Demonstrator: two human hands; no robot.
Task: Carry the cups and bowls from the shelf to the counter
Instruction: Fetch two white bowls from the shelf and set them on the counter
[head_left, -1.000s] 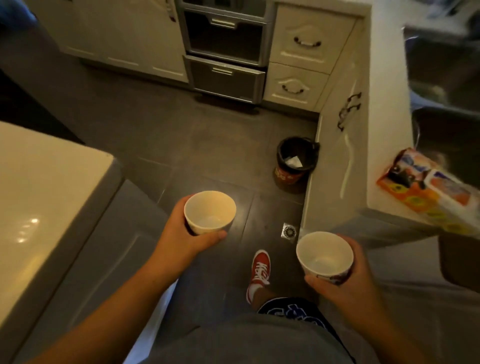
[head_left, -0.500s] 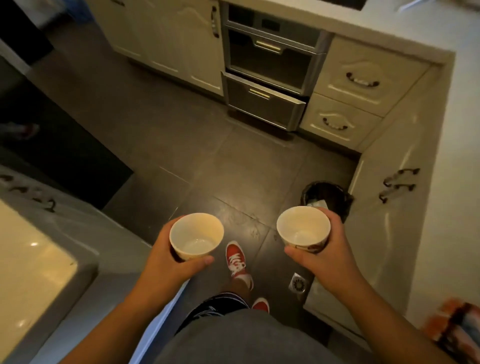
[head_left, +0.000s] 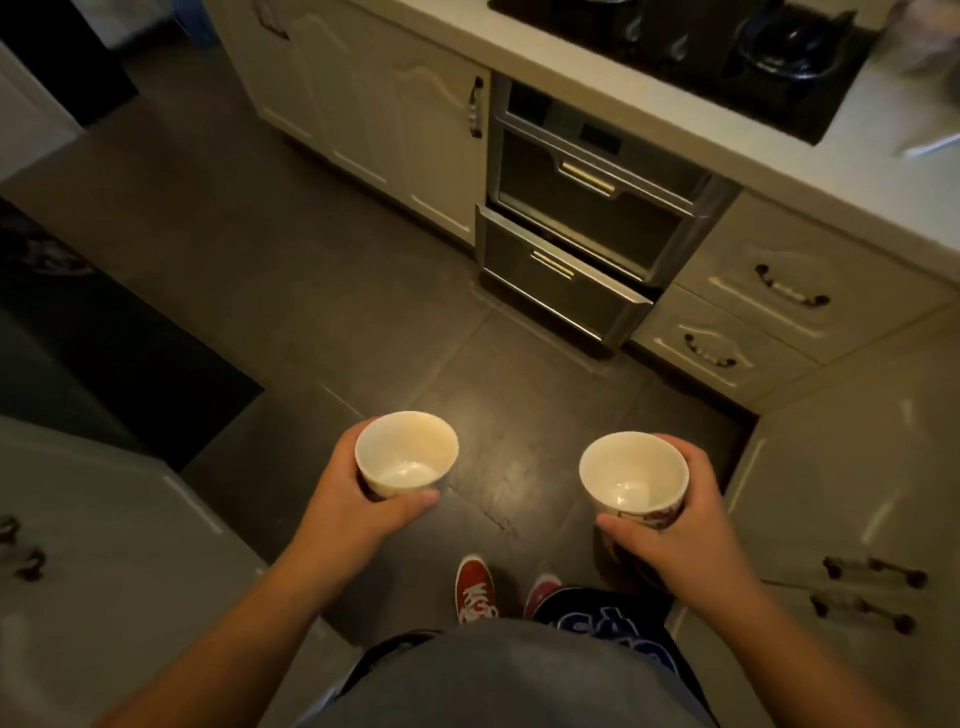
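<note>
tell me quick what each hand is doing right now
Left hand: closed around a white cup.
Right hand: closed around another white cup.

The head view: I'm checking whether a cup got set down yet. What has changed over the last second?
Nothing was set down or let go. The person turned and walked: the bin and the packet on the right counter left the view, and the stove and steel drawers came in ahead. The left hand still grips the left cup, the right hand the right cup, both upright and empty.
</note>
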